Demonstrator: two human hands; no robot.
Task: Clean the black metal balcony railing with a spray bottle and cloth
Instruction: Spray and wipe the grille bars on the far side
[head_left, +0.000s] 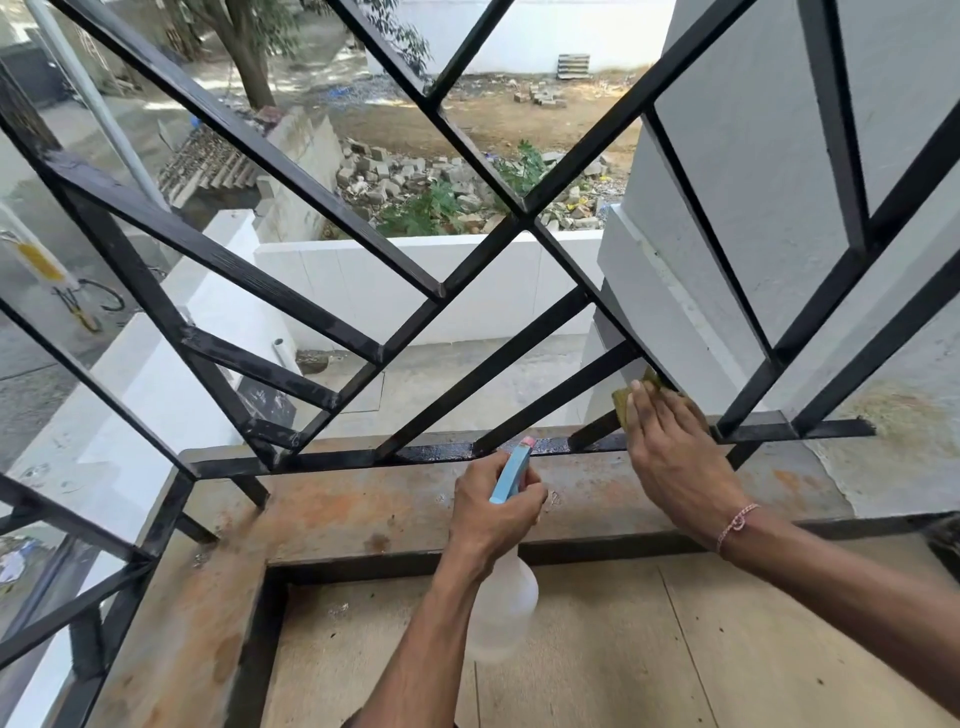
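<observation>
The black metal railing (332, 208) of crossing diagonal bars fills the view, its bottom rail (363, 460) wet and shiny. My left hand (493, 512) grips the neck of a spray bottle (506, 608) with a blue head and a clear body that hangs below my fist, its pink nozzle tip near the bottom rail. My right hand (675, 452) presses a yellow-green cloth (631, 397) flat against the foot of a diagonal bar, just above the bottom rail. Most of the cloth is hidden under my fingers.
A rust-stained ledge (363, 514) runs under the railing, with a tiled floor (675, 649) below it. A grey wall (753, 182) stands behind the bars at right. Beyond the bars lie a white parapet (415, 280), rubble and a tree.
</observation>
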